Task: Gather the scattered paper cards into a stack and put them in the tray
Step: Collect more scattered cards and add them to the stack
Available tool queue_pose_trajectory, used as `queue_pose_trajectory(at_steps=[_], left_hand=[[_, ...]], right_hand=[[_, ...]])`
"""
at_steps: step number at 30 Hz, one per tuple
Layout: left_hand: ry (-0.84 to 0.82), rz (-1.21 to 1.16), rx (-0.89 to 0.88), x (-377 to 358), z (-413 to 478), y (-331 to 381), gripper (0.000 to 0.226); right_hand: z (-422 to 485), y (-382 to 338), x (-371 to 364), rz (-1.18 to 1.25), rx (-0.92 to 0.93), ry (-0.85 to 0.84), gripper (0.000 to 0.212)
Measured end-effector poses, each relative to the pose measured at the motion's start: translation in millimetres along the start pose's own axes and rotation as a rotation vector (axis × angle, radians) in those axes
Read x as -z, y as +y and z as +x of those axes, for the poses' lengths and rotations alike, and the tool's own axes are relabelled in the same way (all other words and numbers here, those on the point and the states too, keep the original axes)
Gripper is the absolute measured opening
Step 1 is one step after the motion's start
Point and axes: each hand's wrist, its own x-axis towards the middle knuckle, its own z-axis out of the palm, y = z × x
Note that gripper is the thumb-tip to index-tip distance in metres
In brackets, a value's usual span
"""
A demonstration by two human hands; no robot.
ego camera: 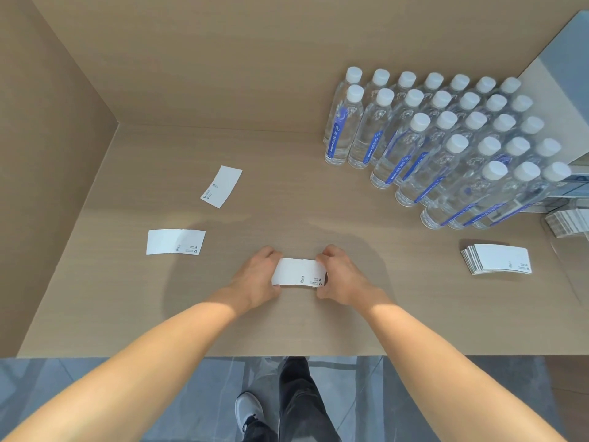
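Both of my hands grip a small stack of white paper cards (298, 272) in the middle of the wooden table (287, 323). My left hand (259, 277) clasps its left end and my right hand (342, 277) its right end. One loose white card (175, 242) lies flat to the left. Another loose card (222, 186) lies farther back on the left, turned at an angle. A fanned stack of cards (497, 259) rests on the table at the right. At the right edge a clear tray (567, 220) holds more cards, partly cut off.
Several clear water bottles (446, 145) with white caps and blue labels stand in rows at the back right. Wooden walls close the table at the back and left. The table's front edge runs above a grey tiled floor, where a person's legs and shoe (248, 409) show.
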Motion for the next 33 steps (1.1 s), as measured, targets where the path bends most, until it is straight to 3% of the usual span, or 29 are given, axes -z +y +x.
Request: queue_pose_trajectory(at_steps=[3, 6, 12, 19, 25, 30, 33], left_hand=[[-0.044, -0.010, 0.041, 1.0, 1.6, 2.8, 0.041], [-0.066, -0.021, 0.079, 2.6, 7.3, 3.9, 0.048], [-0.056, -0.092, 0.127, -5.7, 13.9, -2.1, 0.043], [-0.049, -0.062, 0.167, -2.5, 9.7, 5.8, 0.036], [-0.031, -0.165, 0.184, -1.2, 1.4, 5.6, 0.048], [-0.040, -0.265, 0.189, 5.2, -4.0, -3.0, 0.080], [-0.016, -0.296, 0.211, 19.4, -13.4, -25.9, 0.080]], right_hand=[[0.5, -0.2, 3.2, 0.002, -0.008, -0.020, 0.043], [1.4, -0.5, 7.6, 0.036, -0.031, -0.025, 0.042], [5.7, -7.8, -1.7, 0.025, -0.120, 0.012, 0.023], [5.5, -11.5, -0.4, -0.048, -0.085, 0.024, 0.021], [7.2, -6.3, 6.5, -0.107, 0.017, -0.058, 0.032], [18.0, -8.3, 25.3, -0.112, -0.024, -0.146, 0.053], [30.5, -21.1, 34.8, -0.113, -0.047, -0.118, 0.063]])
